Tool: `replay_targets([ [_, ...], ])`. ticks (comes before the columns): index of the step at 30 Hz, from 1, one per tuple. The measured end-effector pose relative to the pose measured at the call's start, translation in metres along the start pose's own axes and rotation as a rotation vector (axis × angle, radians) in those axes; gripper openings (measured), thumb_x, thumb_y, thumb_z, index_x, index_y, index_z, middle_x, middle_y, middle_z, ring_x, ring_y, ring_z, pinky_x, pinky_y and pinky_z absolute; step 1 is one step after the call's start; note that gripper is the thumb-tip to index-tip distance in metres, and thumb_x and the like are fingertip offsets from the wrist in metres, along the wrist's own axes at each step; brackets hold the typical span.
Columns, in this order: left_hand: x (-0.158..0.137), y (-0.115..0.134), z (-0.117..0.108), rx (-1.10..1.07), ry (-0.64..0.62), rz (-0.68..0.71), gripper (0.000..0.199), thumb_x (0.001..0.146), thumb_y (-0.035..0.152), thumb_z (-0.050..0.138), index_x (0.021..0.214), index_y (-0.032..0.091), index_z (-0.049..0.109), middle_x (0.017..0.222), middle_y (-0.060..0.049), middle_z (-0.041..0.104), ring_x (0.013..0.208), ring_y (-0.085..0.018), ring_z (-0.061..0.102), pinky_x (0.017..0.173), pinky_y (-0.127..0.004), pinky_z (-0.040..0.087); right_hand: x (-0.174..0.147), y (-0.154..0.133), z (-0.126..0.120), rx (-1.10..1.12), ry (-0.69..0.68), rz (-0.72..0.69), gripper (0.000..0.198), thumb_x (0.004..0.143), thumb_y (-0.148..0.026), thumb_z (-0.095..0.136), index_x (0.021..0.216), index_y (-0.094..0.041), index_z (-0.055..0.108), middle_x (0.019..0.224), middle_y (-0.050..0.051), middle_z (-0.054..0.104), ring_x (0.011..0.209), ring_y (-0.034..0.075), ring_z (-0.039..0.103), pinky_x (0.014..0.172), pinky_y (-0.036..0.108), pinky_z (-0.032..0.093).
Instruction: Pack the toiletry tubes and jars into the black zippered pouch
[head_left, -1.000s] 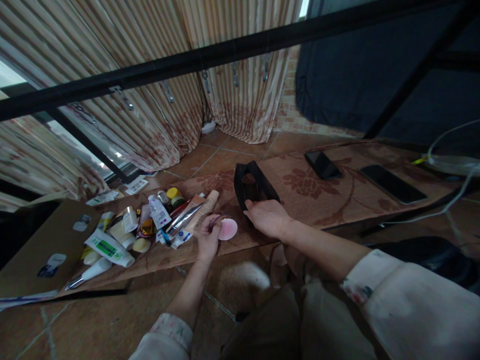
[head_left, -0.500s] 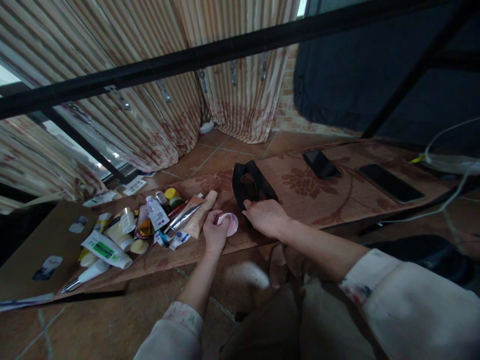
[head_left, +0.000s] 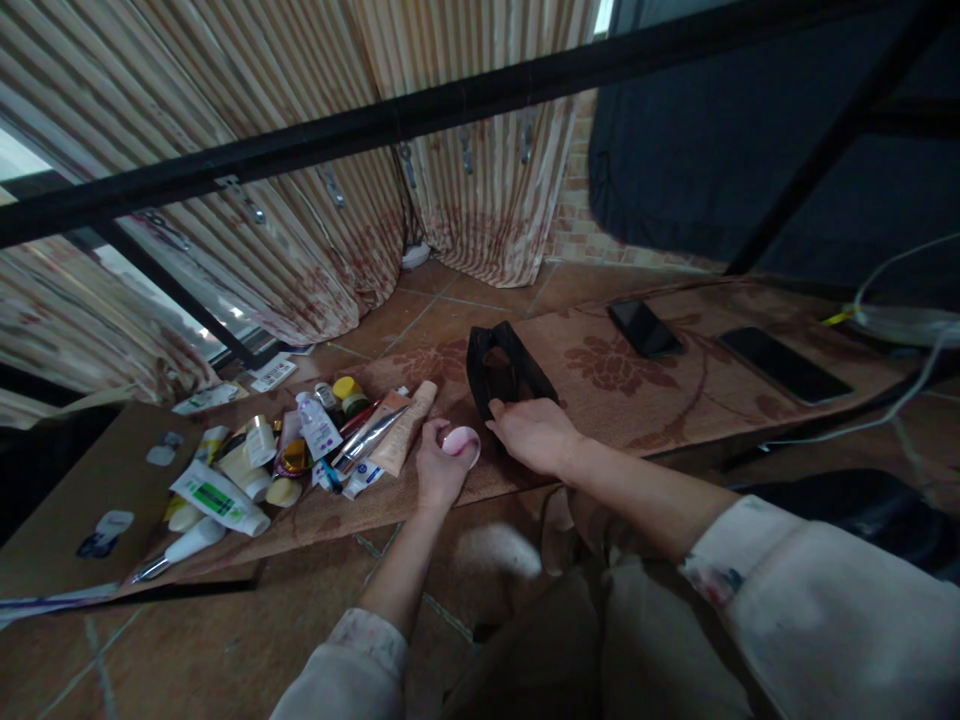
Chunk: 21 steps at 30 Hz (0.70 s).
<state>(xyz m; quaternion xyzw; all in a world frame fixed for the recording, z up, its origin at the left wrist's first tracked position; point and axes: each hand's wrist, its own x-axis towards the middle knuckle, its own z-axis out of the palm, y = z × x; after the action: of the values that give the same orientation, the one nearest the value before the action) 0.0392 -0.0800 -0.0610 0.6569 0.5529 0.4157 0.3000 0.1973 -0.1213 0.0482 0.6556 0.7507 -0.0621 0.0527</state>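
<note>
My left hand (head_left: 441, 472) is closed around a small round pink-and-white container (head_left: 466, 446), perhaps a cosmetic jar. It is just right of a heap of toiletries, beside a beige squeeze tube (head_left: 403, 432). With fingers closed at its near edge, my right hand (head_left: 534, 436) grips a small black pouch (head_left: 480, 372), whose mouth gapes upward. The pouch rests on a brown floral cloth (head_left: 611, 375). A silver tube (head_left: 371, 437) and a white-and-green tube (head_left: 219, 497) lie in the heap on the left.
Two dark phones (head_left: 643, 328) lie on the cloth to the right. A cardboard box (head_left: 90, 490) stands at the left end. White cables (head_left: 892, 405) run along the right side. A black metal bar (head_left: 390, 122) crosses in front of the curtains (head_left: 300, 60).
My left hand has shifted slightly to the right with the round container, which has turned a little. The right hand keeps its place on the pouch. The whole view has moved slightly.
</note>
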Motion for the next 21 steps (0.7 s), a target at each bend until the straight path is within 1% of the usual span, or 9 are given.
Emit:
replay_targets([
  [7, -0.002, -0.001, -0.004, -0.048, -0.048, 0.002, 0.053, 0.058, 0.031, 0.075, 0.105, 0.022, 0.051, 0.094, -0.002, 0.06, 0.083, -0.018, 0.059, 0.079, -0.032, 0.046, -0.001, -0.001, -0.001, -0.008, -0.008, 0.01, 0.04, 0.097, -0.037, 0.027, 0.115, -0.009, 0.05, 0.096, 0.02, 0.069, 0.091, 0.023, 0.067, 0.073, 0.03, 0.046],
  [12, -0.001, -0.003, -0.009, -0.043, -0.092, -0.001, 0.058, 0.057, 0.031, 0.076, 0.109, 0.023, 0.049, 0.097, -0.002, 0.059, 0.083, -0.018, 0.059, 0.079, -0.032, 0.046, -0.002, -0.001, -0.001, 0.009, 0.001, 0.014, 0.038, 0.097, -0.036, 0.028, 0.113, -0.01, 0.051, 0.095, 0.02, 0.069, 0.091, 0.023, 0.067, 0.073, 0.03, 0.046],
  [15, -0.001, -0.003, -0.013, -0.042, -0.121, -0.004, 0.064, 0.056, 0.028, 0.077, 0.112, 0.022, 0.047, 0.102, -0.003, 0.058, 0.088, -0.018, 0.059, 0.083, -0.033, 0.045, -0.001, -0.001, -0.001, 0.018, 0.003, 0.013, 0.038, 0.097, -0.036, 0.028, 0.113, -0.01, 0.05, 0.096, 0.02, 0.069, 0.09, 0.023, 0.067, 0.074, 0.03, 0.046],
  [21, 0.002, -0.006, -0.02, -0.075, -0.227, -0.048, 0.072, 0.057, 0.024, 0.075, 0.12, 0.023, 0.041, 0.11, -0.006, 0.057, 0.097, -0.021, 0.059, 0.087, -0.037, 0.045, -0.002, -0.001, -0.001, 0.006, -0.001, 0.012, 0.037, 0.097, -0.036, 0.028, 0.113, -0.01, 0.05, 0.096, 0.02, 0.068, 0.09, 0.023, 0.067, 0.072, 0.03, 0.046],
])
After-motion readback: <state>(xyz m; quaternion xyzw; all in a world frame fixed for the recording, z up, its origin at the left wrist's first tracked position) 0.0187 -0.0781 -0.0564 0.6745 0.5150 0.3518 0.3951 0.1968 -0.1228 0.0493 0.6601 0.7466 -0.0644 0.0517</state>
